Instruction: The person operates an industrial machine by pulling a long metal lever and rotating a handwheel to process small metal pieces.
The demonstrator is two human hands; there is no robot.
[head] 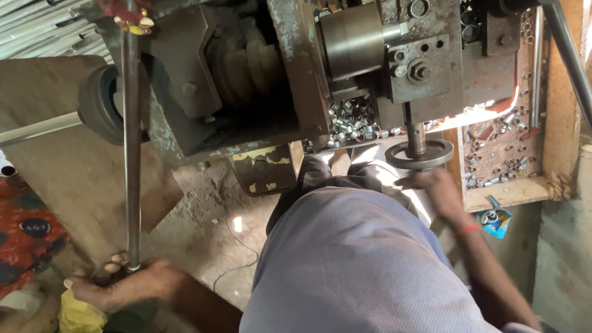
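Two hands were at the old lathe-like machine [262, 62]. At lower left of the frame, the left hand [127, 286] clenched the bottom end of a long steel lever rod [131, 136] running up the frame. Right of centre, the right hand [440, 191] grasped the small handwheel [419, 154]. Cut metal rings [349, 121] lay heaped below the chuck, more in a wooden tray [511, 191]. The person's grey shirt [357, 281] hid the floor and blurred fingers.

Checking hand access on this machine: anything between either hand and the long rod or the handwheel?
Nothing visible. The left hand already grips the long rod's lower end, and the right hand touches the handwheel.
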